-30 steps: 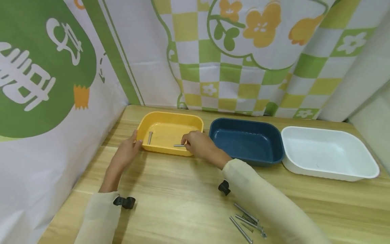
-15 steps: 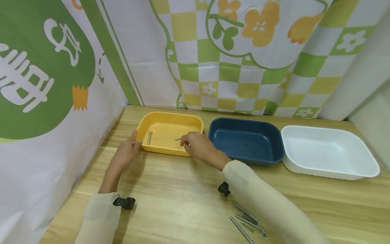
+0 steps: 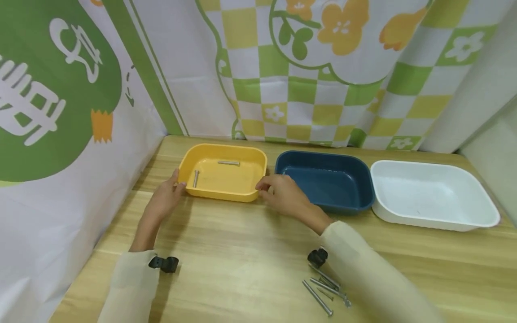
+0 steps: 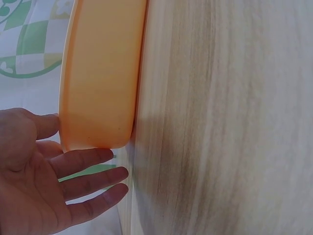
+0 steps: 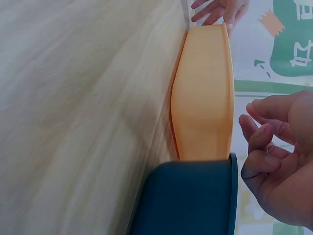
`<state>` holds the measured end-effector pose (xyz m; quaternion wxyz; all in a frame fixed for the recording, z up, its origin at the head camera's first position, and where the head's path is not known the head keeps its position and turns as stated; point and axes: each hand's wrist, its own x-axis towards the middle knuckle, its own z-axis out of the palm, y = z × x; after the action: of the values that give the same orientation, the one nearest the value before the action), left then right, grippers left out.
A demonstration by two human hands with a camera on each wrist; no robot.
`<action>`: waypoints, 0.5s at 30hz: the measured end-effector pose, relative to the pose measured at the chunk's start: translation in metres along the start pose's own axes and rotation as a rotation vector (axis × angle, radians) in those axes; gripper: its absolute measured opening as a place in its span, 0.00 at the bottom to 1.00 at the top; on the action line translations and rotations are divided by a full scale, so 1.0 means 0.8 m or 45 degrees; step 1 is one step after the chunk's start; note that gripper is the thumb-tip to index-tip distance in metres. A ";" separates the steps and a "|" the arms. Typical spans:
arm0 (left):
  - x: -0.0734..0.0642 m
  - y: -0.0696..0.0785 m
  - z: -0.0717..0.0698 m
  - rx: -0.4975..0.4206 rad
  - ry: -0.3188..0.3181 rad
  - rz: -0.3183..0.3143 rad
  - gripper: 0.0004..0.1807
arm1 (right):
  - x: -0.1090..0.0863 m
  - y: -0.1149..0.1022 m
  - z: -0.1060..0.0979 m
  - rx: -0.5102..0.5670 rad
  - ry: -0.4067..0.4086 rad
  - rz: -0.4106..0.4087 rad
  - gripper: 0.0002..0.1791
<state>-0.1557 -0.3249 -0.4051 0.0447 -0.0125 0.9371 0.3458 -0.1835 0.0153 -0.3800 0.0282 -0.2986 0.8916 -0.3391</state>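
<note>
Head: two hands [image 3: 163,201] [image 3: 284,195]; two screws [image 3: 228,163] [image 3: 195,178] in yellow tray [image 3: 222,194].

- Yellow tray [image 3: 222,196], round-cornered, upright on the table [image 3: 226,269]
- Two silver bolts [image 3: 228,163], lying apart inside it
- Metal screws and bolts [image 3: 328,290], clustered loosely on the table

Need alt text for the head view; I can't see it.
Two bolts lie in a yellow tray touched by the left hand; the right hand, apparently empty, is by its right end. A blue tray and a white tray stand to the right; loose fasteners lie on the table.
</note>
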 end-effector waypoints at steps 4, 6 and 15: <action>0.000 0.000 -0.004 0.014 -0.034 -0.030 0.35 | -0.018 0.008 -0.009 0.003 0.046 -0.013 0.08; -0.002 -0.001 -0.007 0.039 -0.043 -0.045 0.35 | -0.028 0.013 -0.011 0.005 0.054 -0.020 0.08; 0.003 0.003 -0.003 0.016 -0.048 -0.001 0.35 | -0.079 0.037 -0.030 0.092 0.102 0.047 0.10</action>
<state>-0.1585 -0.3245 -0.4016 0.0627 -0.0062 0.9383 0.3400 -0.1531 0.0814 -0.3894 0.0093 -0.2671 0.8845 -0.3824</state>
